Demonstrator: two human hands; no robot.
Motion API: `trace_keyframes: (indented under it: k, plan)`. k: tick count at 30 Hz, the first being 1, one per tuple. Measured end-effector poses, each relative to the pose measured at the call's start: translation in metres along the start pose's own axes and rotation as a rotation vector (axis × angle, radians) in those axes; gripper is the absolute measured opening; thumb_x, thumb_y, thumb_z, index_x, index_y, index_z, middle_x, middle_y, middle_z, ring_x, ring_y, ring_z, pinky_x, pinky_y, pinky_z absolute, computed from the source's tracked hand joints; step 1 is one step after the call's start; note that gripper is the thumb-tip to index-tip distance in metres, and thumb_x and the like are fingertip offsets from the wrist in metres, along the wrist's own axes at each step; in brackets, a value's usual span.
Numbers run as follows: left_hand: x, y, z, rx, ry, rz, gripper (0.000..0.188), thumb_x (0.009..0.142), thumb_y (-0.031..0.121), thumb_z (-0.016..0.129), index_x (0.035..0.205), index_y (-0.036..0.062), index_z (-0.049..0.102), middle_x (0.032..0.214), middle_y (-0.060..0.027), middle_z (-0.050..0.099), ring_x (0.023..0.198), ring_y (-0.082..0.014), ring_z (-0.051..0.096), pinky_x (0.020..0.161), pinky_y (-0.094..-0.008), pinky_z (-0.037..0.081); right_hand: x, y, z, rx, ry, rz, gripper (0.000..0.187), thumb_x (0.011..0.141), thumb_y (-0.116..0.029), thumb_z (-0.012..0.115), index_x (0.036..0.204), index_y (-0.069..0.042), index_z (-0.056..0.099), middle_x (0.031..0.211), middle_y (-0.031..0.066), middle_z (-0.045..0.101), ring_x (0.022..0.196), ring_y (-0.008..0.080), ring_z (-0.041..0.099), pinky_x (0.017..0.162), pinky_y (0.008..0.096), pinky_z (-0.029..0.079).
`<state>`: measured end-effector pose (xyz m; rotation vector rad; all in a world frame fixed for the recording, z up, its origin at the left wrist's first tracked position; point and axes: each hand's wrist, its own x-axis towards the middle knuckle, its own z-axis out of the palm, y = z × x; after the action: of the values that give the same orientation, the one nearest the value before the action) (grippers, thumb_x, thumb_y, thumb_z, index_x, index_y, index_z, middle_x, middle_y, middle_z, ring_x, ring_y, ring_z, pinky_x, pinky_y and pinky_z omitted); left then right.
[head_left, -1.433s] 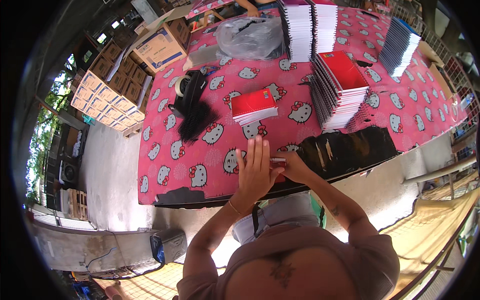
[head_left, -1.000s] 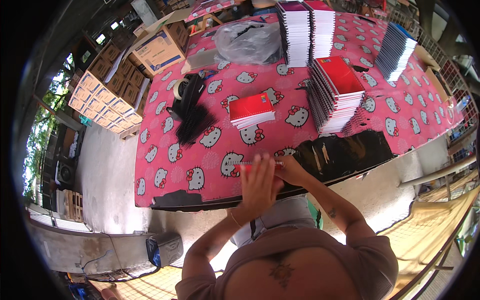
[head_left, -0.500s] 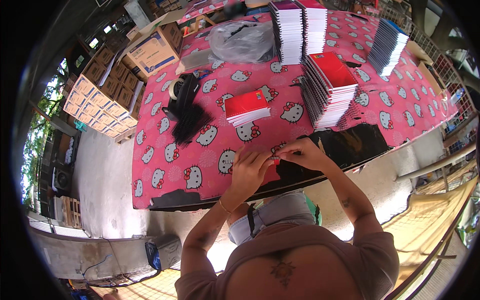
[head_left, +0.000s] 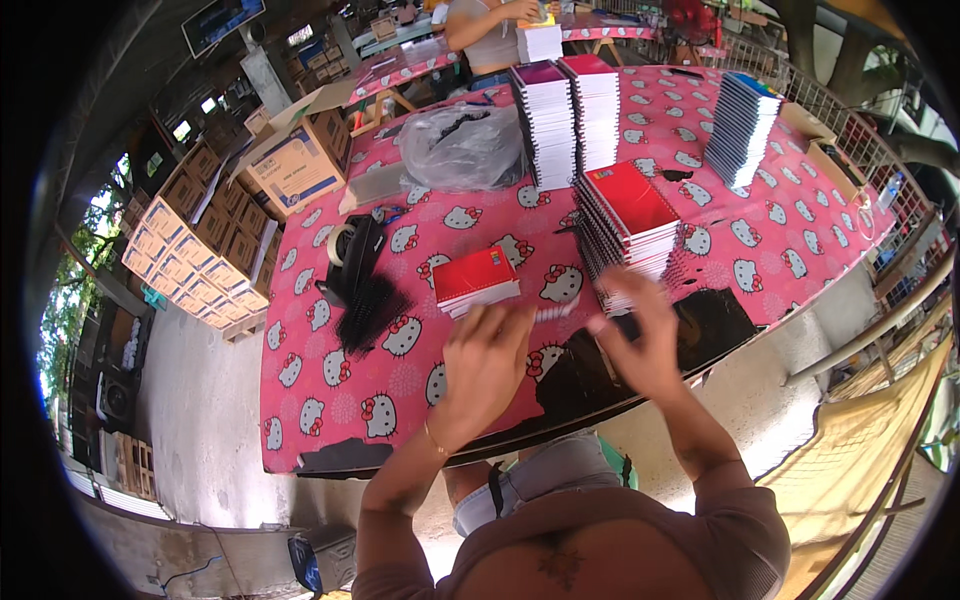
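My left hand [head_left: 485, 368] is closed at the near middle of the table, just in front of a short stack of red notebooks [head_left: 476, 278]. A thin strip with a white edge [head_left: 556, 311] juts from its fingers, probably a notebook seen edge-on; most of it is hidden. To the right, my right hand [head_left: 642, 335] is blurred, its thumb and fingers apart and nothing visible between them. It is close to the front of a taller stack of red spiral notebooks [head_left: 632, 205]. Black binding coils [head_left: 368, 315] lie in a heap left of the short stack.
Two tall notebook stacks [head_left: 545, 125] stand behind, and a blue-topped stack [head_left: 742, 130] at right. A clear plastic bag [head_left: 462, 150], a black tape dispenser [head_left: 362, 245] and cartons [head_left: 300, 165] are left. A person [head_left: 480, 40] handles notebooks at a farther table.
My hands have parted: the right has come away from the strip and moved right, toward the taller red stack. The view has tilted up, bringing a person at the farther table into sight.
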<state>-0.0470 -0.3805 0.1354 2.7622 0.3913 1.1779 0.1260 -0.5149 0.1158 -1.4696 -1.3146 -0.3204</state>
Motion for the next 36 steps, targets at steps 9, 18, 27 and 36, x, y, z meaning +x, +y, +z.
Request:
trace_keyframes:
  k: [9,18,27,36]
  plan:
    - [0.135,-0.035,0.126,-0.55,0.023,0.329,0.031,0.084,-0.007,0.059,0.112,0.0014,0.069,0.119,-0.0167,0.068,0.12,-0.0337,0.061,0.099,-0.0415,0.051,0.054,0.134,-0.056,0.276,-0.062,0.346,0.056,0.087,-0.011,0.076,0.137,0.003,0.054,0.119,0.0106,0.068,0.1,0.0088,0.058,0.09,0.0263,0.049]
    - [0.124,-0.034,0.108,-0.477,0.133,0.223,0.031,0.086,-0.001,0.062,0.117,-0.0007,0.066,0.122,-0.0199,0.065,0.117,-0.0363,0.061,0.096,-0.0423,0.052,0.04,0.127,-0.072,0.179,0.009,0.285,0.061,0.088,-0.016,0.074,0.142,-0.001,0.051,0.134,0.0178,0.059,0.12,0.0236,0.057,0.102,0.0357,0.044]
    - [-0.05,-0.161,0.075,0.07,-0.079,-0.005,0.027,0.085,0.004,0.066,0.112,0.0007,0.067,0.108,-0.0174,0.068,0.097,-0.0352,0.066,0.089,-0.0459,0.054,-0.015,0.016,-0.037,0.223,0.071,0.001,0.02,0.086,-0.002,0.066,0.106,0.002,0.067,0.108,0.0167,0.066,0.102,0.0282,0.063,0.091,0.0372,0.049]
    - [-0.059,-0.054,0.059,-0.053,-0.039,0.129,0.025,0.083,0.008,0.066,0.107,0.0008,0.066,0.088,-0.0159,0.063,0.087,-0.0351,0.06,0.079,-0.0467,0.048,-0.079,0.061,0.088,0.555,-0.455,0.555,0.049,0.083,-0.007,0.078,0.127,-0.002,0.057,0.111,0.0109,0.067,0.101,0.0179,0.066,0.087,0.0304,0.051]
